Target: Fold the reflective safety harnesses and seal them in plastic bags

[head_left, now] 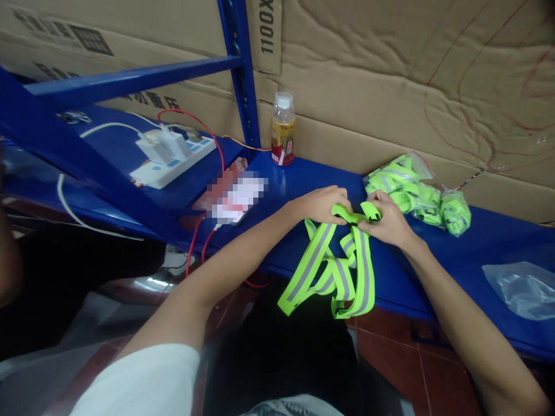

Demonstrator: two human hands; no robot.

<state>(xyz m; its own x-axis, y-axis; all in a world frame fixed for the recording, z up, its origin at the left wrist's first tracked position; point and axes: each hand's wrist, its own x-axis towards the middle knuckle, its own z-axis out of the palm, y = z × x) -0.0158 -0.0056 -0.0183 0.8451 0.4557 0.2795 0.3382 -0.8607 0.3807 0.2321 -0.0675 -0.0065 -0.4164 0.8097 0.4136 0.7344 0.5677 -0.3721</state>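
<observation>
Both my hands hold a neon yellow-green reflective strap harness (342,277) with grey stripes, above the front edge of the blue shelf. My left hand (327,202) is closed on its upper band from the left. On the right, my right hand (384,219) pinches the same band near a small black piece. The loose straps hang in loops below the hands, past the shelf edge and over my lap. Behind my right hand lie clear bags (401,179) packed with more neon straps.
A blue metal shelf (437,254) carries a red-and-gold bottle (283,133), a blurred phone-like item (238,199) on a cable, and a clear plastic bag (520,289). At left are a blue upright, a white power strip (173,164) and part of another person (8,260). Cardboard stands behind.
</observation>
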